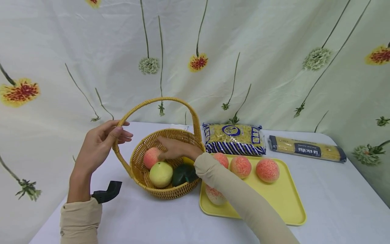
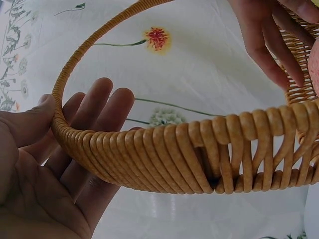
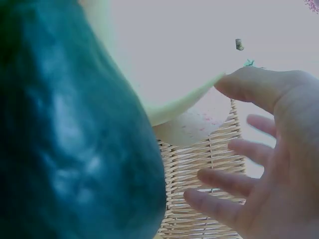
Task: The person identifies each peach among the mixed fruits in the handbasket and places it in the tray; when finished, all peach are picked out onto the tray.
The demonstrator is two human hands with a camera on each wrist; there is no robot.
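A wicker basket [image 1: 172, 193] with a tall arched handle [image 1: 158, 100] stands left of the tray. At the handle's left side my left hand [image 1: 102, 139] has its thumb on one face and loosely extended fingers behind. My right hand [image 1: 173, 148] reaches inside the basket, fingers spread beside a pink peach [image 1: 151, 158]; the right wrist view shows a gap inside its palm. Nearer the front rim lie a pale green round fruit [image 1: 160, 174] and a glossy dark green avocado-like fruit [image 3: 94, 144]. Something yellow [image 1: 188, 160] is mostly hidden under the right forearm.
A yellow tray [image 1: 286, 200] with several peaches [image 1: 267, 170] is right of the basket, partly behind my right sleeve. Behind it lies a bag of pasta [image 1: 233, 137], with a spaghetti packet [image 1: 307, 149] farther right. A flowered curtain [image 1: 274, 67] hangs at the back.
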